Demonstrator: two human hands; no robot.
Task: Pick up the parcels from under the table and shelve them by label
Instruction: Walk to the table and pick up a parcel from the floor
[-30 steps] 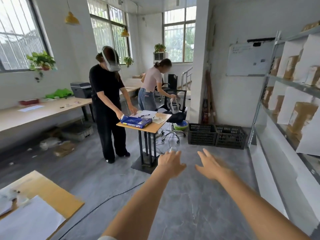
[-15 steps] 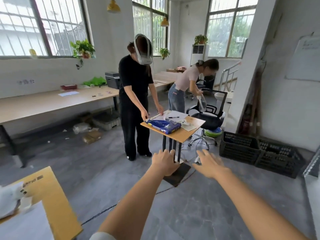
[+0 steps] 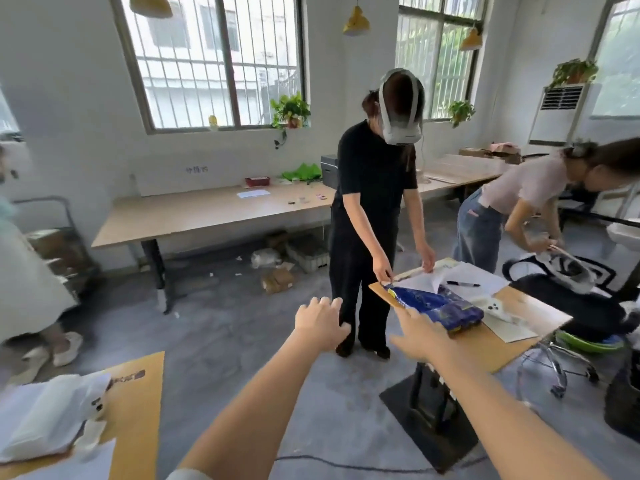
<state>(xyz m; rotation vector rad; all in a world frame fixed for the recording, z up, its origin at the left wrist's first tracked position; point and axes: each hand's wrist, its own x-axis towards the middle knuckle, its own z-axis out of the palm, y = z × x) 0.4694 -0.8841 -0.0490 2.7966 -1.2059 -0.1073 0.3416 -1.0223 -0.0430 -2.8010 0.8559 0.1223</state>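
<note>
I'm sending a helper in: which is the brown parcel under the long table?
Find the long wooden table under the barred window. On the floor beneath its right end lies the brown cardboard parcel. The crumpled clear bag behind it is see-through, not boxy.

I saw my left hand (image 3: 320,322) and right hand (image 3: 420,336) stretched forward with loose fingers, empty, near the small table (image 3: 485,344).

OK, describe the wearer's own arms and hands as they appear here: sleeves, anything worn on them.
Both forearms are bare up to the frame's lower edge. The left hand and right hand wear no gloves, and no rings, watch or bands show. Only a small edge of white fabric, seemingly a short sleeve, appears at the left arm's upper end. No cables or markings.
</note>
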